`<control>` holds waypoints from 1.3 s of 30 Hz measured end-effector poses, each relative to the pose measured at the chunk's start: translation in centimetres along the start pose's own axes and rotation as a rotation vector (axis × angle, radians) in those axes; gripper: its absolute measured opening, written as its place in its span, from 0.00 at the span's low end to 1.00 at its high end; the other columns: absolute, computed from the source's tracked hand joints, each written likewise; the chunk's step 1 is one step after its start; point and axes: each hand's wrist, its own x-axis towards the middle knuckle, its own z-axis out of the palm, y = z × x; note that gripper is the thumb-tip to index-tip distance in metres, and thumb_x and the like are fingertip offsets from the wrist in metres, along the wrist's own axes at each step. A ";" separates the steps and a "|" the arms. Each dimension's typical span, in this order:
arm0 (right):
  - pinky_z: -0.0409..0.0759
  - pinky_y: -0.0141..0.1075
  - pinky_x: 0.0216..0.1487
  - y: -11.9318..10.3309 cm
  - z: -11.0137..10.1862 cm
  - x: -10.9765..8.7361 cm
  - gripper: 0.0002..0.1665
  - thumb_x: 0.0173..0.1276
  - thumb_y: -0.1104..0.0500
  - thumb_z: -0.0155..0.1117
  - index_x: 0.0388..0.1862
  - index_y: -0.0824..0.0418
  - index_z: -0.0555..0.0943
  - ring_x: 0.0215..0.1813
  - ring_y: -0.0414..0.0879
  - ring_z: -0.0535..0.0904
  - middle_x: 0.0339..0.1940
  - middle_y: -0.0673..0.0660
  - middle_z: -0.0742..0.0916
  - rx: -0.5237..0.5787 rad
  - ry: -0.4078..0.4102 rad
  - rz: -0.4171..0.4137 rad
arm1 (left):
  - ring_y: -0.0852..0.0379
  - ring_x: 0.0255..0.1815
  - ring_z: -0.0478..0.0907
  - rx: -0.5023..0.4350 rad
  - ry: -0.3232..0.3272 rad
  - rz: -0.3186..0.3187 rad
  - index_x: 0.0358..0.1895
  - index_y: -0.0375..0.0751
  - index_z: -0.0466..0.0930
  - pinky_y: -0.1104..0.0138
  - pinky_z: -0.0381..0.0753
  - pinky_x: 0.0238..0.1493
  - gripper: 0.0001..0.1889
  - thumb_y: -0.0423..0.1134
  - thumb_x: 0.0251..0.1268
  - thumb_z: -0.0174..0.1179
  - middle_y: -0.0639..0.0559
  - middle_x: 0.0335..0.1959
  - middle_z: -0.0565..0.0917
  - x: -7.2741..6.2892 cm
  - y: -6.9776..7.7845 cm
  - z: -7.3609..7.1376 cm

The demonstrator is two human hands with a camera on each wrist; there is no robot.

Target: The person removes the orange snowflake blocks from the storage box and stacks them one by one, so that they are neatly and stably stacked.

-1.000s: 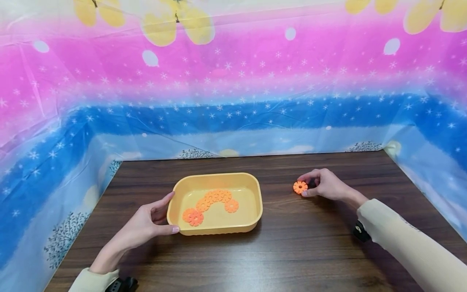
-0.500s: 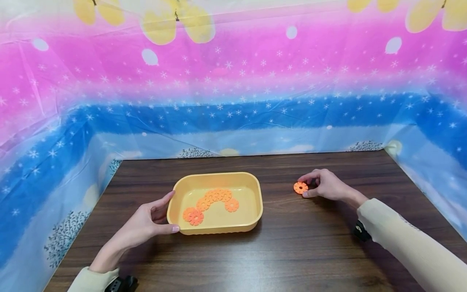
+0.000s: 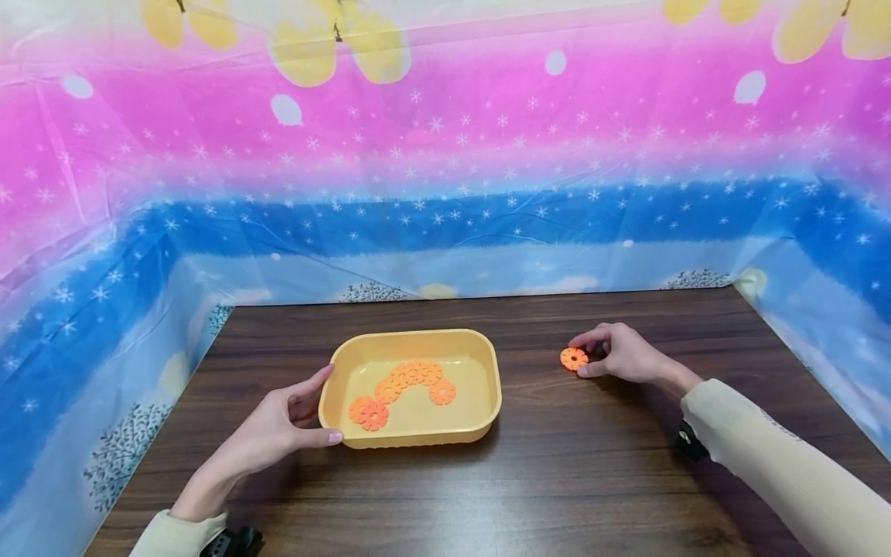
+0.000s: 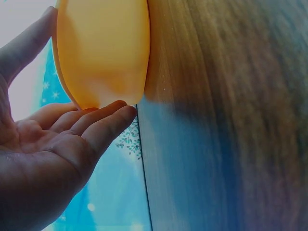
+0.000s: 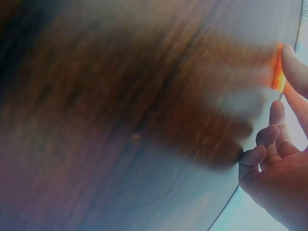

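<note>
A yellow plastic tray (image 3: 452,422) sits on the table, with several orange notched building discs (image 3: 442,391) lying in an arc inside it. My left hand (image 3: 267,433) grips the tray's left end, thumb at the near corner and fingers at the far one. In the left wrist view, the fingertips touch the wall of the tray (image 4: 103,48). To the right of the tray, my right hand (image 3: 624,354) pinches one orange notched disc (image 3: 573,359) between thumb and finger. The right wrist view shows only the edge of that disc (image 5: 278,70), close to the tabletop.
The dark wood-grain table (image 3: 529,495) reaches back to a printed cloth (image 3: 445,220), which hangs behind it and along both sides. Bare tabletop lies between the tray and the right hand.
The pinched disc has tilted slightly flatter in my right hand since the first frame. The left hand, tray and discs inside it stay in place.
</note>
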 end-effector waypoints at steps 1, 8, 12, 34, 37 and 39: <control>0.66 0.39 0.33 0.0 0.0 0.0 0.24 0.50 0.52 0.75 0.49 0.50 0.83 0.36 0.50 0.68 0.40 0.52 0.79 0.000 0.000 0.004 | 0.46 0.65 0.62 -0.002 0.000 -0.003 0.73 0.45 0.50 0.64 0.75 0.51 0.50 0.37 0.46 0.72 0.44 0.71 0.55 0.0 0.0 0.0; 0.66 0.39 0.34 -0.1 -0.1 0.0 0.24 0.51 0.52 0.75 0.49 0.51 0.83 0.37 0.50 0.68 0.41 0.53 0.79 -0.005 -0.008 0.004 | 0.46 0.65 0.62 0.001 -0.004 0.008 0.73 0.44 0.50 0.64 0.75 0.50 0.50 0.37 0.46 0.72 0.44 0.71 0.55 -0.1 0.1 0.0; 0.67 0.39 0.35 0.0 0.0 0.0 0.25 0.50 0.51 0.75 0.49 0.50 0.83 0.38 0.50 0.68 0.41 0.52 0.79 -0.006 -0.002 0.007 | 0.45 0.65 0.62 0.003 -0.006 0.009 0.73 0.43 0.50 0.63 0.76 0.50 0.50 0.37 0.46 0.72 0.43 0.71 0.55 0.0 0.0 0.0; 0.66 0.38 0.29 -1.6 -0.7 -0.4 0.27 0.50 0.52 0.75 0.51 0.52 0.81 0.32 0.51 0.67 0.38 0.56 0.78 -0.004 -0.020 -0.029 | 0.44 0.65 0.61 -0.016 -0.006 0.023 0.72 0.43 0.51 0.63 0.76 0.50 0.50 0.36 0.46 0.72 0.43 0.71 0.54 -0.2 0.4 0.2; 0.65 0.39 0.30 -2.7 -0.8 -0.2 0.27 0.50 0.53 0.75 0.51 0.53 0.81 0.32 0.51 0.66 0.40 0.56 0.79 0.000 -0.033 -0.043 | 0.44 0.65 0.61 -0.020 -0.004 0.021 0.73 0.44 0.51 0.63 0.76 0.50 0.50 0.37 0.46 0.72 0.43 0.71 0.54 -0.2 0.4 0.2; 0.65 0.40 0.29 -3.6 -0.8 -0.1 0.27 0.51 0.53 0.75 0.52 0.53 0.81 0.32 0.52 0.66 0.40 0.56 0.79 -0.002 -0.041 -0.056 | 0.43 0.65 0.62 -0.018 -0.007 0.024 0.73 0.44 0.50 0.63 0.76 0.50 0.50 0.37 0.46 0.72 0.42 0.71 0.54 -0.2 0.4 0.2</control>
